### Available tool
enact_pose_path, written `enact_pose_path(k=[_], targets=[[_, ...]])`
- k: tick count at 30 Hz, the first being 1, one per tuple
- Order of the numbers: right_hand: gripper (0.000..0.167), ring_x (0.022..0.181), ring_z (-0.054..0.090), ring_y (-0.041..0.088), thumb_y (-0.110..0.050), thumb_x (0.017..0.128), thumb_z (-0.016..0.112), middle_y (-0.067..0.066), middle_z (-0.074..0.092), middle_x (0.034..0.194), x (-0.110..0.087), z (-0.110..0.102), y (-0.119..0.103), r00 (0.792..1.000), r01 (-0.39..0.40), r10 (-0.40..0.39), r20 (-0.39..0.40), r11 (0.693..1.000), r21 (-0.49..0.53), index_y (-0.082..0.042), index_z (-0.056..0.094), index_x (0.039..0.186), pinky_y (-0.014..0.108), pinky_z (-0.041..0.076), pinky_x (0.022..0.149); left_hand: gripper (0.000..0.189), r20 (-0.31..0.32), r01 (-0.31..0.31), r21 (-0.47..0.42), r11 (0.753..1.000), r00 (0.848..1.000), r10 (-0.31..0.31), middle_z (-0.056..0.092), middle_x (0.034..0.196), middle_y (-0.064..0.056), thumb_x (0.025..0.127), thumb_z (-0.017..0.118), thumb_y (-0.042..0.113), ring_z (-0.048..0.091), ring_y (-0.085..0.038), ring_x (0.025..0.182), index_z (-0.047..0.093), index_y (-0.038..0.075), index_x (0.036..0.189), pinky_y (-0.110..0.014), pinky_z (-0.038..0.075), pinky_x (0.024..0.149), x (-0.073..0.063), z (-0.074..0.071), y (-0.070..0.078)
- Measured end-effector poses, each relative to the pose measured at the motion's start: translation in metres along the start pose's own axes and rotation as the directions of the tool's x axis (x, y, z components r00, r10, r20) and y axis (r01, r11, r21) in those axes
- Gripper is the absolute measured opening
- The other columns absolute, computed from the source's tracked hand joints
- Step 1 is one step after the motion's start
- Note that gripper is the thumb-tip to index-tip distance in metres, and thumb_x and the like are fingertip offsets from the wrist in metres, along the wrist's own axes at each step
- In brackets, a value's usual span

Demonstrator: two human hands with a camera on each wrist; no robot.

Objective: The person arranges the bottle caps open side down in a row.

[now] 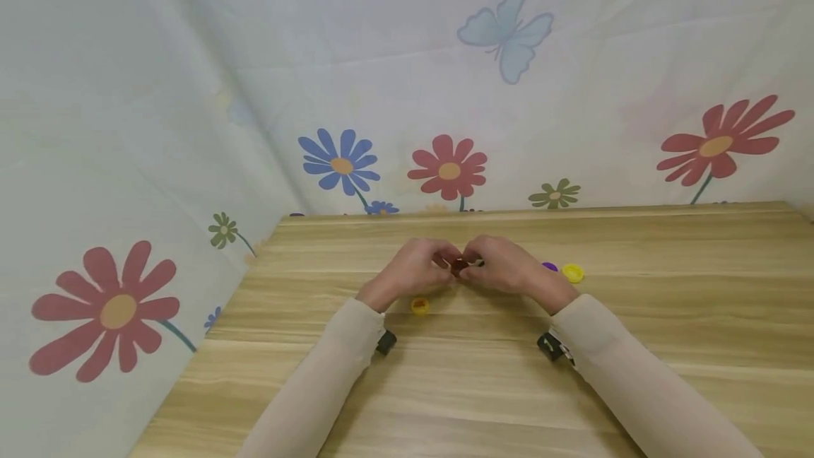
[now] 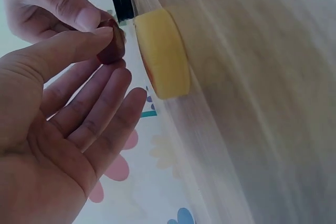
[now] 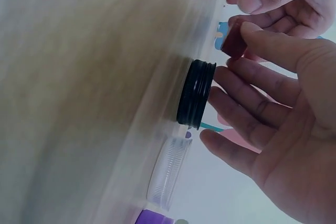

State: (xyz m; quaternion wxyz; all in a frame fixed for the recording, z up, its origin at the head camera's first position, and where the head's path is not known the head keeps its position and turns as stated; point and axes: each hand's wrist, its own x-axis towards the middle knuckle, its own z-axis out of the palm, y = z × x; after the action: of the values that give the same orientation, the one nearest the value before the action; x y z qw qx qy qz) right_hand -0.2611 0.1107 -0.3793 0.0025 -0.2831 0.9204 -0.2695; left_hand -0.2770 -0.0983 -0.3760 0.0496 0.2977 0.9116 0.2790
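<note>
Red piece (image 1: 459, 266) is held above the table (image 1: 458, 387), the left hand (image 1: 416, 268) and right hand (image 1: 500, 265) both pinching it; near the left hand lies a yellow cap (image 1: 420, 305), near the right hand a ridged black cap (image 3: 196, 94).

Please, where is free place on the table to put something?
Bare wood lies between the sleeves, also right of the rightmost yellow disc. Crowded: around left hand and right hand, with red piece and black lid.
</note>
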Motion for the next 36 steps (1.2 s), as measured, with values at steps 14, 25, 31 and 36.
enact_pose_path(k=[14, 25, 31, 36], targets=[[0.021, 0.096, 0.067, 0.022, -0.019, 0.103, 0.073, 0.008, 0.077, 0.110, 0.003, 0.000, -0.005, 1.000, 0.024, -0.023, -0.016, 0.998, 0.054, -0.003, 0.077, 0.116, 0.041, 0.058, 0.087, 0.027, -0.051, -0.046, -0.029, 0.999, 0.998, 0.044, 0.077, 0.112, 0.001, 0.093, 0.080, 0.003, 0.071, -0.013, 0.096, 0.078, 0.010, 0.119, -0.027, 0.057, 0.086, -0.008, -0.007, -0.006], [0.015, 0.108, 0.070, 0.026, -0.016, 0.102, 0.074, 0.006, 0.076, 0.112, -0.002, -0.001, -0.007, 0.998, 0.042, -0.035, -0.059, 0.993, 0.112, -0.007, 0.075, 0.114, 0.049, 0.056, 0.097, 0.017, -0.085, -0.066, -0.028, 0.997, 0.994, 0.063, 0.078, 0.105, 0.004, 0.095, 0.081, 0.009, 0.071, -0.010, 0.092, 0.080, 0.012, 0.112, -0.029, 0.058, 0.088, -0.015, -0.010, -0.012], [0.015, 0.106, 0.070, 0.026, -0.016, 0.100, 0.076, 0.004, 0.076, 0.111, -0.004, -0.002, -0.005, 0.995, 0.067, -0.055, -0.085, 0.987, 0.144, -0.009, 0.075, 0.113, 0.050, 0.056, 0.097, 0.018, -0.107, -0.072, -0.042, 0.997, 0.992, 0.067, 0.078, 0.109, 0.007, 0.098, 0.079, 0.014, 0.070, -0.009, 0.094, 0.080, 0.014, 0.117, -0.028, 0.057, 0.088, -0.016, -0.012, -0.012], [0.013, 0.108, 0.069, 0.026, -0.016, 0.102, 0.074, 0.004, 0.076, 0.111, -0.006, -0.005, -0.004, 0.995, 0.068, -0.053, -0.090, 0.984, 0.165, -0.009, 0.075, 0.113, 0.052, 0.055, 0.098, 0.017, -0.118, -0.106, -0.034, 0.994, 0.988, 0.101, 0.078, 0.109, 0.007, 0.100, 0.078, 0.016, 0.070, -0.010, 0.094, 0.081, 0.014, 0.117, -0.026, 0.058, 0.083, -0.015, -0.013, -0.011]])
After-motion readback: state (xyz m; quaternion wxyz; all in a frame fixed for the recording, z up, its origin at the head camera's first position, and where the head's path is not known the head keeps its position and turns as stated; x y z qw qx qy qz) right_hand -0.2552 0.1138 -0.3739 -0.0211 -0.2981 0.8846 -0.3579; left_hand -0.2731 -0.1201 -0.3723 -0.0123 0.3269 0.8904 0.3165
